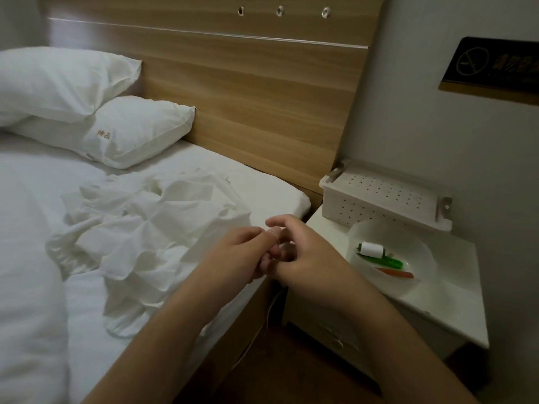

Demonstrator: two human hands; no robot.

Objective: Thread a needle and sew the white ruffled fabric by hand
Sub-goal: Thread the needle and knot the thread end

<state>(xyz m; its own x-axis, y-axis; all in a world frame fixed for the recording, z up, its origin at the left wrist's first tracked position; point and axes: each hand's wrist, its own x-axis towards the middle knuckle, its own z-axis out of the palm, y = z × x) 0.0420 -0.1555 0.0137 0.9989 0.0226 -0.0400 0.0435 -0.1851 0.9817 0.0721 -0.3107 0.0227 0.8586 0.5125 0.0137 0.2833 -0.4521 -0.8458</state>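
While both hands are held together over the bed's near edge, a thin white thread (274,235) is seen looped over the left hand's (239,255) curled fingers and is pinched there. The right hand (303,258) is pressed against the left, its fingers bent toward the same thread; whether it actually grips the strand cannot be told. A loose length of thread hangs below the hands, down past the bed frame. No needle can be made out.

The white ruffled fabric (151,228) is spread crumpled on the white sheet (35,228), just left of the hands and untouched. Two pillows (116,135) are stacked against the wooden headboard (248,91).

To the right, a white nightstand (455,313) carries a perforated white box (382,199) and a shallow white bowl (420,252), in which a thread spool (372,249), a green tool (382,260) and an orange one (396,273) are laid. A narrow gap is left between bed and nightstand beneath the hands.
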